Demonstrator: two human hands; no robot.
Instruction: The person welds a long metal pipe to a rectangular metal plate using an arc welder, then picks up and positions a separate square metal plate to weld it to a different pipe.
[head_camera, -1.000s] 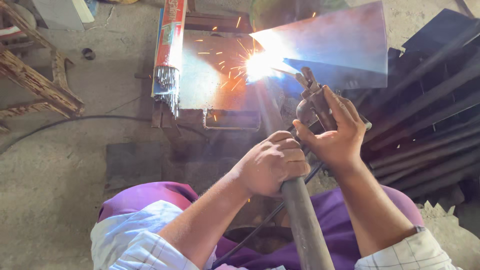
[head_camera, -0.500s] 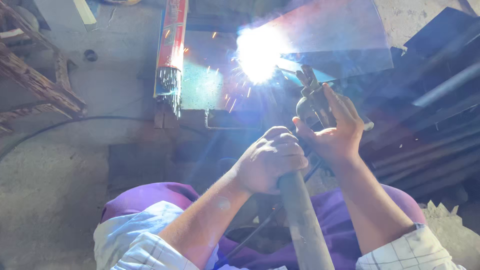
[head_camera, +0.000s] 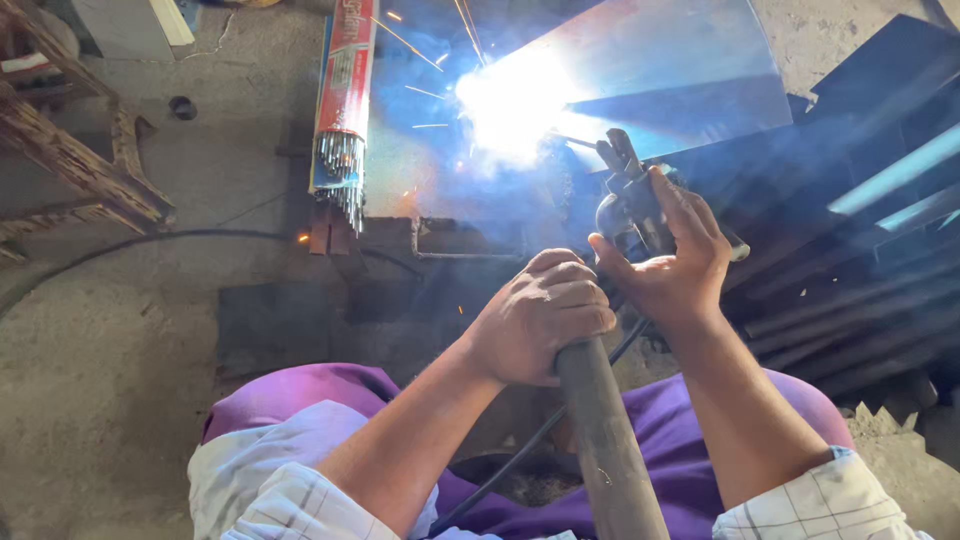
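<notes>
At the far left we see a weathered wooden frame (head_camera: 85, 165) standing on the grey concrete floor (head_camera: 110, 360), with a thin black cable (head_camera: 150, 240) curving across the ground just beside it. Further right lies a long red-and-blue packet of grey welding rods (head_camera: 343, 110), its open end towards us and the rod tips fanned out.

Next we come to our left hand (head_camera: 540, 315), closed in a full fist around the upper end of a dark, rusty round metal pipe (head_camera: 605, 440) that slopes down towards us between our knees, over purple trousers (head_camera: 300, 395).

Just beyond that hand a white-blue welding arc (head_camera: 510, 105) flares against a flat shiny sheet-metal plate (head_camera: 660, 70), throwing orange sparks up and to the left; glare hides the exact point of contact.

Right of the pipe, our right hand (head_camera: 675, 265) grips a dark metal electrode holder (head_camera: 630, 195), fingers curled over its handle and thumb pressed on the near side, its tip aimed into the arc. The two hands sit near each other but apart.

At the far right a pile of dark steel bars (head_camera: 860, 270) lies slanting.
</notes>
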